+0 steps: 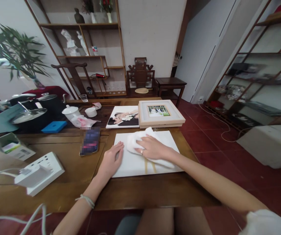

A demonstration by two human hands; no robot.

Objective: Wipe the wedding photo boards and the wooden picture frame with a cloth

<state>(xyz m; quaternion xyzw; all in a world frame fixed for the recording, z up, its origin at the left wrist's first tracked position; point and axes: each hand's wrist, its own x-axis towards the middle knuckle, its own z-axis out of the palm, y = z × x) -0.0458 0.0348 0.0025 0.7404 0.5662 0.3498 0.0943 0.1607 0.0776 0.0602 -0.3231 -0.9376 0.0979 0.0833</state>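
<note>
Table point(155, 192) first, brown glossy wood, sweeping from the left edge of the frame past the centre. Flat on it, mid-frame, lies a white board point(128, 168), rectangular and smooth-faced, near the table's right side; a hard rightward shove against a loose hold could slide it towards that edge. Just above it in the frame sits a boxy picture frame point(176, 111) of pale wood, with a slab-like photo panel point(124, 117) beside it on the left; an overlong push up the board might knock either one. Now the hands: the left hand point(112, 160) lies on the board's left side, fingers close together, thumb a little apart. The right hand point(152, 147) presses a bunched white cloth point(132, 143), soft and rumpled, onto the board right of centre, fingers slightly spread and curled over it. Grit caught in those folds could scuff that smooth face. Left of the board there's a thin, flat phone point(90, 140). Two tan strips point(145, 165) reach the board's near edge, tape or marks, can't tell; if tape, a snagging fold could lift an end. Smallest of all, a ring point(141, 151) on the right hand, which could catch the fabric.
</note>
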